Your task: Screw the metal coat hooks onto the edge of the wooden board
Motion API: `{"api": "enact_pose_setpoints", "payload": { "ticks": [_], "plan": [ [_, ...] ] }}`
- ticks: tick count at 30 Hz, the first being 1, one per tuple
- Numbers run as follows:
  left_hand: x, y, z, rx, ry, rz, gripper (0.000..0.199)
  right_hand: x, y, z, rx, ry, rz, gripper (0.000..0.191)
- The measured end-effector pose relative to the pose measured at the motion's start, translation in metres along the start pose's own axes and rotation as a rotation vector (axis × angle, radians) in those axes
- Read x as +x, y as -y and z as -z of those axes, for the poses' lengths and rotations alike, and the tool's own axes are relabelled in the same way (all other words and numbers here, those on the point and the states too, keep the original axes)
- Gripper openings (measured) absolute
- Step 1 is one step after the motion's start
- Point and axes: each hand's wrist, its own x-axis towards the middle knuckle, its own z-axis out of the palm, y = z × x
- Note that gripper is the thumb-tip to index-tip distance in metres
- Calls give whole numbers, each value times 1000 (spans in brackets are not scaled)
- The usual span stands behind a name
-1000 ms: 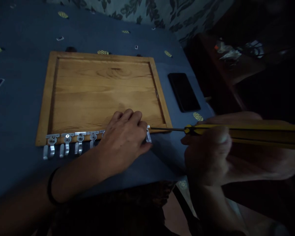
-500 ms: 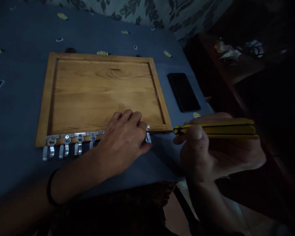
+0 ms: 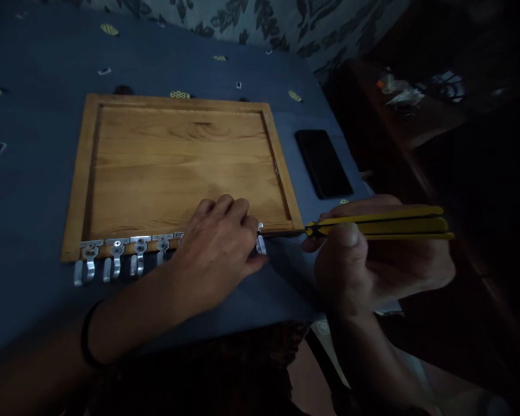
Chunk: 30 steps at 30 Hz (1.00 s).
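A framed wooden board (image 3: pixel 182 156) lies flat, with a row of metal hooks (image 3: pixel 117 254) along its near edge. My left hand (image 3: pixel 221 254) rests over the right part of that row, fingers bent and closed at a hook; what they grip is hidden beneath them. In my right hand (image 3: pixel 355 254) is a screwdriver with a yellow and black handle (image 3: pixel 385 224), held between thumb and fingers. Its thin dark shaft points left along the board's near edge, and its tip reaches the fingers of my left hand, where it is lost from sight.
A black phone (image 3: pixel 323 163) lies right of the board on the blue patterned cloth (image 3: pixel 30 190). Beyond the cloth's right edge, a dark brown surface (image 3: pixel 433 124) holds a clear plastic bag (image 3: pixel 403 95). Patterned fabric hangs at the back.
My right hand has shifted slightly left and turned a little, and the screwdriver handle has rolled with it. My left hand has stayed in place.
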Motion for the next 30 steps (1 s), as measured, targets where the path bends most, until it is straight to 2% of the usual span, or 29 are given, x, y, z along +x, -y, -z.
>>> {"api": "enact_pose_setpoints", "payload": {
  "ticks": [7, 12, 14, 17, 20, 23, 30],
  "plan": [
    [2, -2, 3, -16, 75, 28, 28, 6, -5, 5, -32, 65, 101, 17],
    [2, -2, 3, -21, 72, 27, 29, 8, -5, 9, -1, 120, 127, 11],
    [2, -1, 3, -20, 62, 20, 28, 7, -7, 12, 56, 145, 94, 6],
    [0, 0, 1, -15, 32, 10, 28, 5, -9, 21, 169, 251, -23, 26],
    [-1, 0, 0, -16, 9, -4, 28, 5, -9, 32, 232, 385, -138, 25],
    [-2, 0, -1, -17, 2, -11, 28, 7, -8, 39, 242, 449, -165, 27],
    [-2, 1, 0, -9, 4, -11, 25, 5, -1, 35, 105, 366, -113, 25]
  ]
}}
